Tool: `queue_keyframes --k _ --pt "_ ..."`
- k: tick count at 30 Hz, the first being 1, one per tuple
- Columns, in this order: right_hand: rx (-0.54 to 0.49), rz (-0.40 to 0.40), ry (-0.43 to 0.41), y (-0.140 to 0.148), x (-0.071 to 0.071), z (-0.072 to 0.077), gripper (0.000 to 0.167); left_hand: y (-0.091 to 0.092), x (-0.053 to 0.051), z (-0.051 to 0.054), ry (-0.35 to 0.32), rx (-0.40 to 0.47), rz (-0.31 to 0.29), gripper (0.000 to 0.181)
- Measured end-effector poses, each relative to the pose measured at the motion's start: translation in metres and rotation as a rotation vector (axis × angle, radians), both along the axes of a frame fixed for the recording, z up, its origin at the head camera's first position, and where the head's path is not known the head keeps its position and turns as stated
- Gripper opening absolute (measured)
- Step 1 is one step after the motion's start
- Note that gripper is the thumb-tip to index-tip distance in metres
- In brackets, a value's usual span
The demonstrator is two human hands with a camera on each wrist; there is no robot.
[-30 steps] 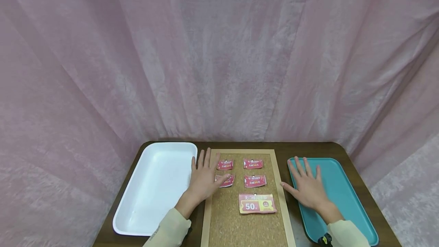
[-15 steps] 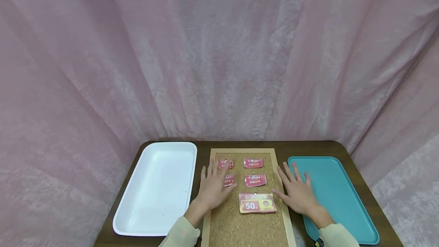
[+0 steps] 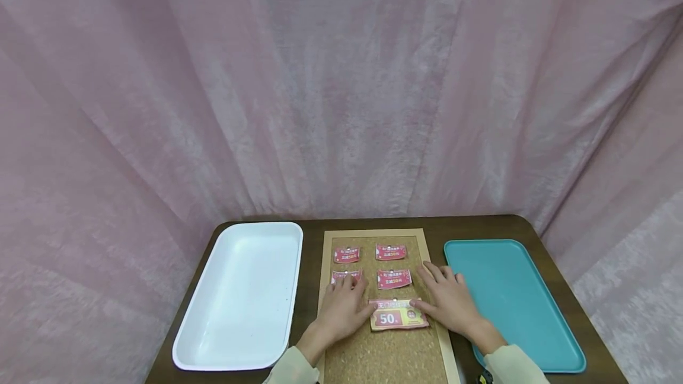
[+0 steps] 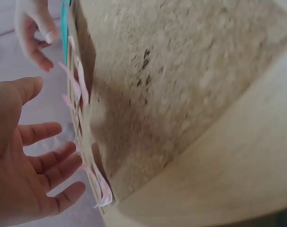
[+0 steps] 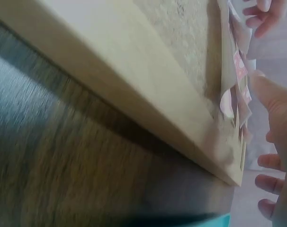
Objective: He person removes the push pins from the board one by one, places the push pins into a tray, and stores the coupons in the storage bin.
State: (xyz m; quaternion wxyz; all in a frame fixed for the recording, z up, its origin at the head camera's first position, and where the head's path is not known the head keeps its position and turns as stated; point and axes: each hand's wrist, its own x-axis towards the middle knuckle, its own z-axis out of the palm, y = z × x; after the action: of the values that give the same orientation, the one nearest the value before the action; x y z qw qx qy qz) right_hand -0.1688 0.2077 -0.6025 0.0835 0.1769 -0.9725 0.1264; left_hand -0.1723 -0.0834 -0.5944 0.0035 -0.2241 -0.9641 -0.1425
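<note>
In the head view a framed cork board [image 3: 384,354] bears four small pink coupons, one of them a coupon [image 3: 393,279] at the right, and a larger coupon [image 3: 399,319] marked 50. My left hand [image 3: 341,310] is over the board's left side, fingers loosely bent, partly covering the lower left coupon. My right hand [image 3: 453,307] spans the right frame edge, its thumb at the large coupon's upper right. In the left wrist view the left hand [image 4: 34,161] holds nothing. Beside raised paper edges, the right wrist view has the right hand [image 5: 281,137], also holding nothing.
A white tray [image 3: 235,295] lies left of the board and a teal tray [image 3: 523,307] right of it, all on a dark wooden table [image 3: 312,253]. Behind the table hangs a pink curtain [image 3: 341,88].
Both hands have moved inward over the board, the left to the right and the right to the left, off the teal tray. Their spread fingers have drawn in and bent somewhat.
</note>
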Motion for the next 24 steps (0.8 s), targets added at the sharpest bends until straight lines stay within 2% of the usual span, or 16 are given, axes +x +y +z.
queue_keyframes --k 3,6,11,14,19,24 --pt "-0.013 0.027 0.038 -0.006 -0.003 0.0 0.07 0.004 0.002 -0.002 -0.013 0.004 -0.013 0.052" --pt "-0.028 0.056 0.069 -0.012 -0.005 0.0 0.058 0.008 0.004 -0.003 -0.037 -0.006 -0.026 0.054" --pt "-0.094 0.115 0.065 -0.027 -0.009 0.0 0.036 0.013 0.005 -0.005 -0.089 -0.046 -0.023 0.062" --pt "-0.13 0.138 0.066 -0.036 -0.011 -0.001 0.025 0.014 0.004 -0.007 -0.093 -0.063 -0.022 0.064" --pt "-0.141 0.152 0.075 -0.047 -0.014 -0.003 0.021 0.014 0.004 -0.008 -0.091 -0.076 -0.016 0.067" --pt "-0.103 0.132 0.037 -0.054 -0.016 -0.008 0.021 0.015 0.005 -0.007 -0.092 -0.1 -0.008 0.063"
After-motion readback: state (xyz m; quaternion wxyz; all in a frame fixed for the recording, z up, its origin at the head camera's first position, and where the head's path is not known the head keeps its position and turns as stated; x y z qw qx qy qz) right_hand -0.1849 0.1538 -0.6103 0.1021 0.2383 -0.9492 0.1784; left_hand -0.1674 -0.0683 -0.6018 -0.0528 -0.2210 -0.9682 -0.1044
